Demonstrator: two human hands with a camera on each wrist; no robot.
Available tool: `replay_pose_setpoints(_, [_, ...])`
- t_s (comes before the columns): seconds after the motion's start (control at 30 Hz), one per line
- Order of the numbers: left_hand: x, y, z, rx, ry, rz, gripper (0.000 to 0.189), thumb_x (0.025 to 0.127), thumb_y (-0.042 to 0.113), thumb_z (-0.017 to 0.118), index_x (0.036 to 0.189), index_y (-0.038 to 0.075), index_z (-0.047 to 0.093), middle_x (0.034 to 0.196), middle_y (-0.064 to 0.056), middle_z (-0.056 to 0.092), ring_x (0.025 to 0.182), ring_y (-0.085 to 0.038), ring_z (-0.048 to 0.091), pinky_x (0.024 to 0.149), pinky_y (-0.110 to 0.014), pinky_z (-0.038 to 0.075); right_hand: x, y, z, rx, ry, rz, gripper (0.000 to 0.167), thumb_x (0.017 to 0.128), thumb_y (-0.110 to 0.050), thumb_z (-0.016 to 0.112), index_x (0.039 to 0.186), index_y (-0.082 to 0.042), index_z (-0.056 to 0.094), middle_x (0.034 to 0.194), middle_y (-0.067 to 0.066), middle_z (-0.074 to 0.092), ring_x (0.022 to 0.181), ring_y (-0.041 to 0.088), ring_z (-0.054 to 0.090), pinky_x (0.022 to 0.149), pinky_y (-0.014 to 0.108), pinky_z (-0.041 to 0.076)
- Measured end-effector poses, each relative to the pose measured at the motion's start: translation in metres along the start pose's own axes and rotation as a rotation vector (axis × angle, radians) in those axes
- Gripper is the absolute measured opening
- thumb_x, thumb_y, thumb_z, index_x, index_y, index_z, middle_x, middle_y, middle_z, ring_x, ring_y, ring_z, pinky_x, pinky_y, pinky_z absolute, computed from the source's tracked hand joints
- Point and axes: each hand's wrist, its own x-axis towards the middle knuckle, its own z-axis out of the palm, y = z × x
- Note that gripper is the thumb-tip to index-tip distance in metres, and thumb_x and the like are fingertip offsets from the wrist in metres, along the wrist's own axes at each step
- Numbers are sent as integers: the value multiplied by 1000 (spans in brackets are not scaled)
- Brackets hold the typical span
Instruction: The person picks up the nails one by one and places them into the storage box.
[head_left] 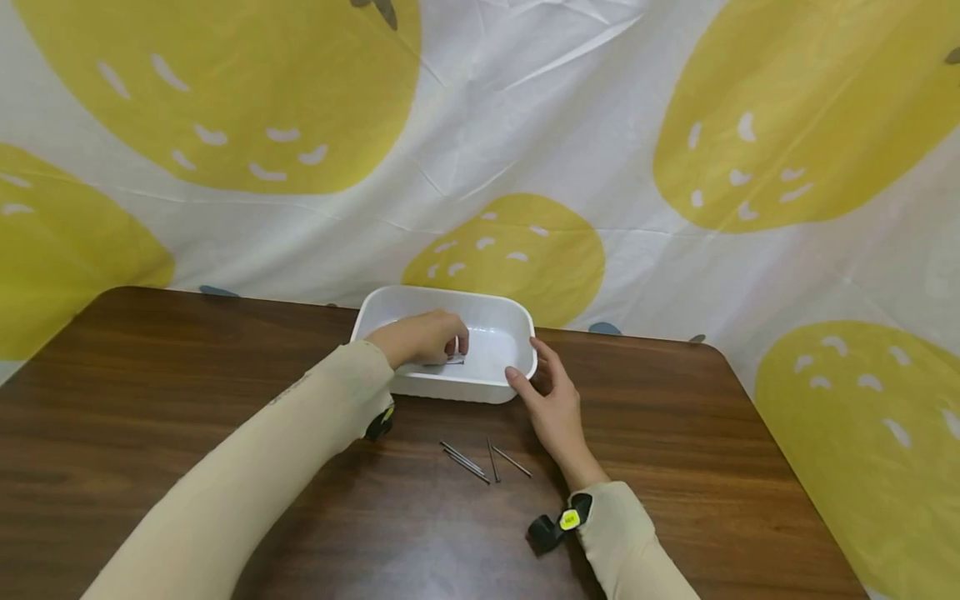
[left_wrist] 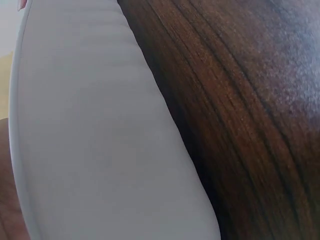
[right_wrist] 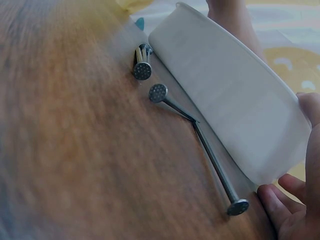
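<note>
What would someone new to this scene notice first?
Probably the big yellow fruit shapes on the white cloth behind the table. Next, the white tray near the table's far edge, with the left hand inside and the right hand gripping its right end. Then the loose metal nails lying in front of the tray.

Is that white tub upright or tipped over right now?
Upright: in the head view, the white tub stands on the table with its open top facing up; the left hand is inside it.
</note>
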Motion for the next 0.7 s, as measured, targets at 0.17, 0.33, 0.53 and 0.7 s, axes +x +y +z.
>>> replay_pose_setpoints(0.17, [-3, 0, -1, -14, -4, -24, 34, 83, -9, 59, 110, 6, 73, 98, -10, 72, 90, -20, 64, 83, -31, 54, 1, -1, 2, 6, -8, 0, 62, 93, -37, 71, 149, -23, 48, 132, 14, 66, 117, 27, 66, 101, 46, 50])
replay_pose_setpoints(0.33, [-8, -1, -6, -1, 13, -17, 28, 87, -3, 62, 112, 5, 72, 100, -11, 72, 92, -22, 64, 87, -34, 54, 2, -1, 4, 7, -11, 2, 62, 93, -37, 71, 149, -23, 48, 132, 14, 66, 118, 28, 66, 102, 47, 49])
replay_pose_setpoints(0.53, [-23, 2, -20, 13, 64, 36, 25, 88, 1, 63, 112, 3, 71, 101, -11, 71, 96, -24, 65, 90, -38, 54, 3, -1, 5, 14, -13, 6, 62, 93, -38, 71, 149, -23, 48, 133, 14, 66, 119, 28, 65, 103, 47, 49])
replay_pose_setpoints(0.7, [-38, 9, -30, 13, 140, 115, 22, 89, 2, 64, 110, 2, 71, 100, -11, 72, 95, -24, 66, 89, -38, 54, 4, 1, 2, 14, -8, 6, 62, 93, -37, 71, 149, -23, 48, 133, 14, 65, 120, 29, 65, 102, 47, 50])
